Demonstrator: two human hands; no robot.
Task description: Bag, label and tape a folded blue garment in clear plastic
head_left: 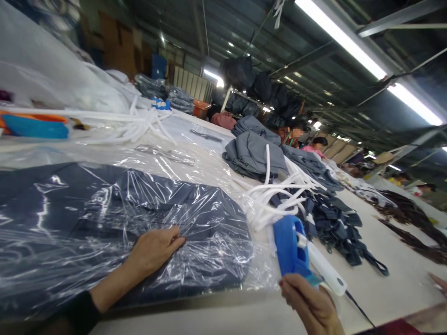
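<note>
A dark grey fabric item in a clear plastic bag (209, 232) lies flat across the left half of the table. My left hand (150, 253) rests on it, thumb and fingers pinched together at the plastic. At lower right, my right hand (310, 302) is closed at the near end of a blue tape dispenser (287, 244). Whether its fingers grip the body or a strip of tape is hard to see. Beside the dispenser lies a white tool (328, 270) with a black cord.
White tubing strips (279, 197) and dark straps (335, 223) lie beyond the dispenser. Folded grey bags (254, 156) are piled farther back. An orange and blue dispenser (35, 125) sits at far left. Another person's hand (438, 283) shows at the right edge.
</note>
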